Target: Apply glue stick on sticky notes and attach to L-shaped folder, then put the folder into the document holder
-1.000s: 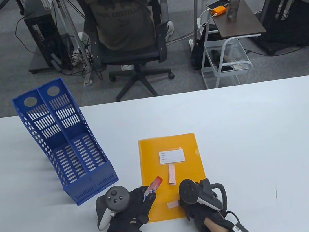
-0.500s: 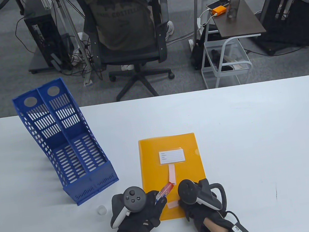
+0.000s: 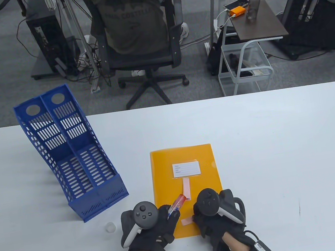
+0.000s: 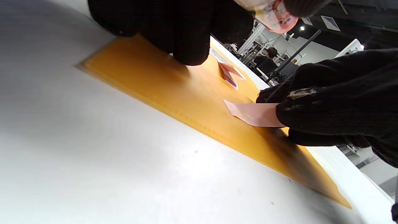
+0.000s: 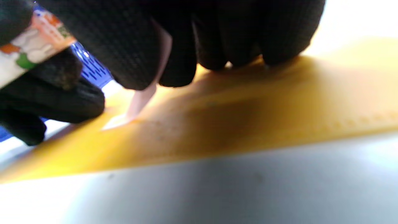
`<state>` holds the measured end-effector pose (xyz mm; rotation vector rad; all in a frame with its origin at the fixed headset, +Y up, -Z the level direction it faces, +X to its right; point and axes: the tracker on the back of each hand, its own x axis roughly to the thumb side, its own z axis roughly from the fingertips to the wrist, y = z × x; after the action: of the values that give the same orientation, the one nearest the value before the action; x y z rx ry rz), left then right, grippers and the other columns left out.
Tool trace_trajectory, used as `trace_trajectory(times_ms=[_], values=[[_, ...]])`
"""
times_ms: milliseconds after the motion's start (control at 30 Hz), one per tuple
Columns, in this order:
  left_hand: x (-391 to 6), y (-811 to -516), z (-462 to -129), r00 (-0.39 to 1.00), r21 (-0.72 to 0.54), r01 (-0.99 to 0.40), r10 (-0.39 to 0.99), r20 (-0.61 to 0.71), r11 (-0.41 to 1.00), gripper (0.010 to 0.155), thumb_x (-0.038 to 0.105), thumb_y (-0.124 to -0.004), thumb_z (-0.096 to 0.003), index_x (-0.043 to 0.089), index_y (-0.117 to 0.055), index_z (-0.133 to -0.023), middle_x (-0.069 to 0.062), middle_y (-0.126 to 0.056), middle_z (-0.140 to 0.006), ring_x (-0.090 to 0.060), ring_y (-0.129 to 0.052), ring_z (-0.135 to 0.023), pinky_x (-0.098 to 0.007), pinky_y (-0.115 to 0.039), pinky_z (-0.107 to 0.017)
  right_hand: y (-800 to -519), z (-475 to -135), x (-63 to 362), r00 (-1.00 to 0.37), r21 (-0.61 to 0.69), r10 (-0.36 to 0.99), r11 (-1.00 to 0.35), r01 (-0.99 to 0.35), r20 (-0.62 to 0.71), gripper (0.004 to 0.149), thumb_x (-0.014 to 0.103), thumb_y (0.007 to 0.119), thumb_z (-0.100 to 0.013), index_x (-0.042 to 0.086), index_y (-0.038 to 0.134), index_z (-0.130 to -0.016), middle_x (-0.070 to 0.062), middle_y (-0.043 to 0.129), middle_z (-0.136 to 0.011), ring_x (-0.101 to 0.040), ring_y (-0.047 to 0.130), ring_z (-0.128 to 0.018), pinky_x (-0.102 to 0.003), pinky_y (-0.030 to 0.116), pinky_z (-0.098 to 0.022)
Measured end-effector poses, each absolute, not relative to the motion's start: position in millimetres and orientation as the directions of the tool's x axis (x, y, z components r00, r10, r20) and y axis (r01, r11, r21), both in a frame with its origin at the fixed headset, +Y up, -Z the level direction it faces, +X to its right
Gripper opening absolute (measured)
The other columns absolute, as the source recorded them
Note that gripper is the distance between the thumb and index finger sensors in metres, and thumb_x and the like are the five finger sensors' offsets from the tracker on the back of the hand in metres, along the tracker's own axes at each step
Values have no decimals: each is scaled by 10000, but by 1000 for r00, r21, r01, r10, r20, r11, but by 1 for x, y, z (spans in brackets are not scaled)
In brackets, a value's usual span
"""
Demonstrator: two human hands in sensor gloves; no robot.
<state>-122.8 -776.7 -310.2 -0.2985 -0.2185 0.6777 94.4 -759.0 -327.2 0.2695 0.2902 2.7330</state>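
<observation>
Table view: small cap [image 3: 109,227] beside blue document holder [image 3: 74,159].

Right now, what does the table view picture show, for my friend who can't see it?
Two gloved hands work over an orange folder on a white table: the left hand holds a glue stick, the right hand holds a pink sticky note. A blue document holder stands left.

The left hand [image 3: 152,229] has carried the glue stick [image 3: 177,202] rightward, close beside the right hand [image 3: 215,219].

Left hand [image 3: 152,229] holds glue stick [image 3: 177,202] over folder [image 3: 167,163].
</observation>
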Motion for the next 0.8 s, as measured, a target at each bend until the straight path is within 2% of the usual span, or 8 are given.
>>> trace_trajectory(times_ms=[233,500,633,733,800], values=[[-123,-776,-311,745,-351,-601,662,77,718,608,561,-549,-524,133,-659,-943,-114,-770,-1039,-302,-695,-1000,-519,-655,-633,-759,-330,104,-870,278,481,-855,-438,107,406,306,868,-441,68,873,-770,-228,682,-1004,-446,684,-845,-531,698,-568],[-125,-778,-311,721,-341,-636,691,58,692,610,552,-527,-525,125,-625,-949,-141,-768,-1033,-305,-695,-994,-517,-653,-630,-759,-333,120,-796,249,603,-780,-574,57,401,312,882,-444,88,883,-777,-223,751,-971,-438,749,-819,-530,729,-546],[-126,-778,-311,711,-349,-644,701,55,681,612,553,-525,-524,124,-619,-951,-122,-771,-1032,-302,-692,-995,-515,-654,-628,-745,-330,127,-800,165,597,-796,-582,58,396,334,909,-428,112,926,-756,-279,861,-867,-446,909,-684,-519,829,-431],[-128,-778,-312,702,-352,-653,710,53,671,613,549,-512,-527,120,-593,-957,-124,-767,-1034,-303,-692,-994,-515,-655,-626,-728,-328,128,-863,43,501,-866,-499,65,399,349,921,-421,107,939,-738,-235,987,-723,-382,1020,-529,-467,885,-319],[-128,-778,-312,699,-341,-656,713,62,673,618,550,-508,-523,114,-570,-956,-141,-773,-1024,-307,-699,-987,-515,-663,-618,-721,-330,127,-894,-18,443,-895,-445,60,403,348,918,-425,89,932,-733,-232,1000,-679,-303,1068,-369,-409,892,-217]])
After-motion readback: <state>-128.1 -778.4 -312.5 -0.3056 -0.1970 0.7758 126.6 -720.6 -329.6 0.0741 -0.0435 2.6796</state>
